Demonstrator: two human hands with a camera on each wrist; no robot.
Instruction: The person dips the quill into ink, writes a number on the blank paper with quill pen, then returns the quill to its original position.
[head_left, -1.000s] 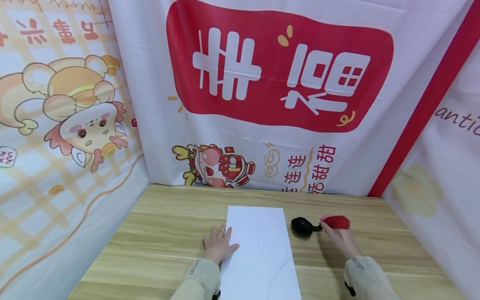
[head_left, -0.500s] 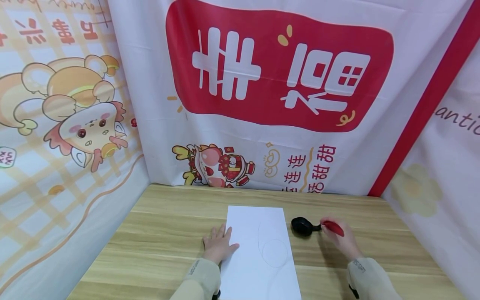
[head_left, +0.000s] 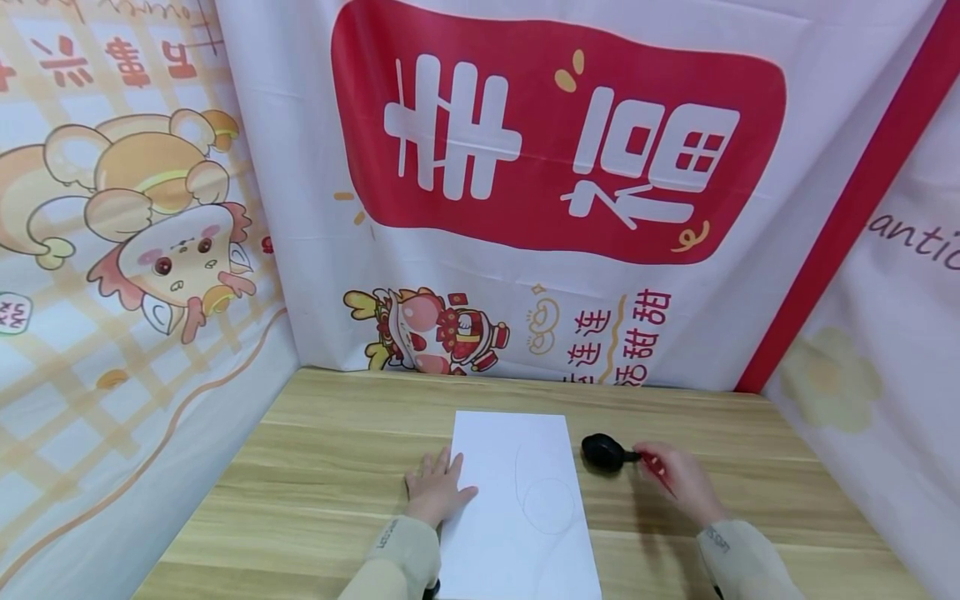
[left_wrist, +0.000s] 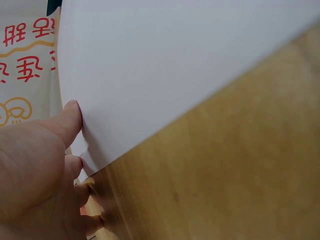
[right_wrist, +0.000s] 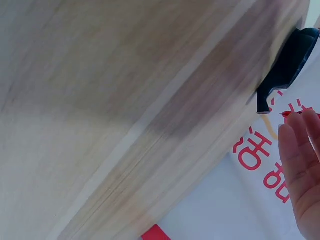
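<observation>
A white sheet of paper [head_left: 491,450] lies on the wooden table, marked with faint lines: a tall stroke, a circle and a curve. My left hand [head_left: 437,493] rests on its left edge, fingers spread. To the right of the sheet lies a black spoon [head_left: 602,453], its short handle pointing right. My right hand [head_left: 684,483] holds a small red piece [head_left: 652,461] right at the spoon's handle end. Fingers cover most of this piece, and I cannot tell its kind. In the right wrist view only its red tip [right_wrist: 286,114] shows past the fingertips, beside the black handle.
A white cloth with red lettering [head_left: 405,258] hangs behind the table's back edge. Printed cloths also stand at the left [head_left: 255,392] and the right [head_left: 892,450]. Wooden tabletop [head_left: 322,467] extends on both sides of the paper.
The red piece has turned from broad and flat to a narrow strip mostly covered by my right fingers. That hand has shifted slightly left. My left hand, paper and spoon stay put.
</observation>
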